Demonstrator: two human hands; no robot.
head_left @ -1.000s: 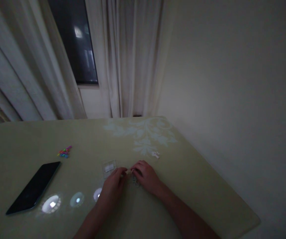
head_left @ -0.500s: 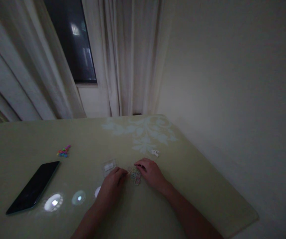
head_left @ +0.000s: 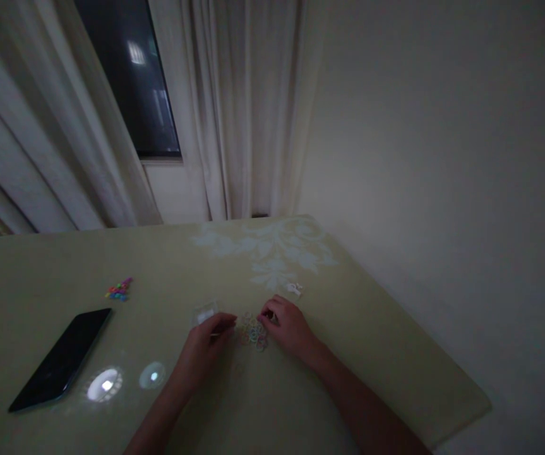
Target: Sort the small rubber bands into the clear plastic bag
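Observation:
A small heap of pale, multicoloured loops (head_left: 254, 333), like little rubber bands, lies on the table between my hands. My left hand (head_left: 210, 338) is at the heap's left side, thumb and fingertips drawn together; whatever may be between them is too small to make out. At the heap's upper right, my right hand (head_left: 285, 323) is closed in a pinch with a tiny pale bit showing at its fingers, its kind unclear. Just behind my left hand sits a small clear plastic box (head_left: 204, 311), partly covered by that hand. Small white pieces (head_left: 294, 289) rest beyond my right hand.
The pale green table (head_left: 168, 265) has a white floral pattern. A dark tablet or phone (head_left: 61, 359) lies at left, with small bright-coloured pieces (head_left: 119, 290) behind it. A wall (head_left: 419, 189) borders the table's right; curtains (head_left: 234, 126) hang behind.
My left hand has drawn back slightly to the left, away from the loops, and covers more of the clear box. The heap looks more spread out on its left. My right hand has barely moved.

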